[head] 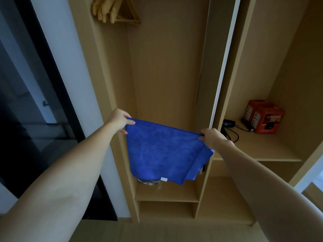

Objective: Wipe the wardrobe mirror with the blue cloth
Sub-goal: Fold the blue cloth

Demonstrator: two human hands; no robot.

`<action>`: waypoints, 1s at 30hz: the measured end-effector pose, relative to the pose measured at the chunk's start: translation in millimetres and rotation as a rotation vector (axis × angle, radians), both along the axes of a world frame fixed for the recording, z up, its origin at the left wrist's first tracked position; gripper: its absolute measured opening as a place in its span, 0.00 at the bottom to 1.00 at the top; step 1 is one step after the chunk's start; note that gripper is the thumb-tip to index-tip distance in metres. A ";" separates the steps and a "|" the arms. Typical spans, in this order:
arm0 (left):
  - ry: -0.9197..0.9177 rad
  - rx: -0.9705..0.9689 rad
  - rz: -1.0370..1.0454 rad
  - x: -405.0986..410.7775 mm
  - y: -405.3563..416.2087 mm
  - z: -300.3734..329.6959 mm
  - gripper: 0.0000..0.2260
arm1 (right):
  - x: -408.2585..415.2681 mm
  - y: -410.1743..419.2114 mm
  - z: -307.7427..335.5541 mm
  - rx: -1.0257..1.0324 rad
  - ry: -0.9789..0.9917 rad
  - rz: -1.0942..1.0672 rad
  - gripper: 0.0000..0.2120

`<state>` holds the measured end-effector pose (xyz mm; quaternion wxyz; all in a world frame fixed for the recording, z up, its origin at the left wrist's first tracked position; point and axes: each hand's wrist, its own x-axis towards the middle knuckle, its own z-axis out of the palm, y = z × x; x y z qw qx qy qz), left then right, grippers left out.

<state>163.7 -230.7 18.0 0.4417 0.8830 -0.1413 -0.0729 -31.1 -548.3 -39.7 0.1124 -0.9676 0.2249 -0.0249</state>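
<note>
The cloth (164, 152) is blue, soft and matt, with a fine nap and a small white tag at its hem. The wardrobe (166, 67) is pale wood-grain board, smooth and matt. The hangers (113, 11) are light wood. The box (265, 117) is glossy printed red card

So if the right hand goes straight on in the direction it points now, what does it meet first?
Probably the wardrobe's upright divider panel, just beyond the right hand, which grips the blue cloth. Depth is unclear.
</note>
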 end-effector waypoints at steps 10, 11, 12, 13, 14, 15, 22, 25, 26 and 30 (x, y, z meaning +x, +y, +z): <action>-0.011 -0.019 0.045 -3.3 5.5 3.4 0.14 | -2.7 -5.5 11.6 0.034 -0.050 0.047 0.07; -0.031 -0.021 0.053 -4.8 5.1 4.0 0.15 | -2.7 -6.0 11.9 0.066 -0.062 0.052 0.09; -0.055 -0.023 0.056 -7.1 4.1 4.6 0.17 | -3.1 -5.8 12.8 0.104 -0.070 0.060 0.10; -0.081 -0.030 0.055 -8.1 2.5 4.3 0.19 | -3.3 -5.3 14.0 0.141 -0.079 0.070 0.11; -0.107 -0.040 0.053 -9.2 0.8 3.9 0.22 | -3.5 -4.5 15.0 0.173 -0.089 0.079 0.10; -0.119 -0.050 0.054 -10.0 -0.7 3.2 0.23 | -3.5 -3.6 16.1 0.197 -0.099 0.080 0.10; -0.133 -0.041 -0.039 0.7 1.2 0.1 0.13 | -7.7 -10.4 12.6 0.154 -0.152 0.070 0.05; -0.138 -0.017 -0.008 5.4 3.8 1.0 0.06 | -12.3 -16.1 11.0 0.059 -0.164 0.007 0.12; -0.117 -0.019 -0.016 5.8 4.0 1.7 0.06 | -13.6 -16.4 10.5 0.046 -0.163 0.012 0.11; -0.084 -0.025 -0.064 3.5 1.0 3.9 0.06 | -13.8 -15.7 6.6 -0.012 -0.202 0.015 0.09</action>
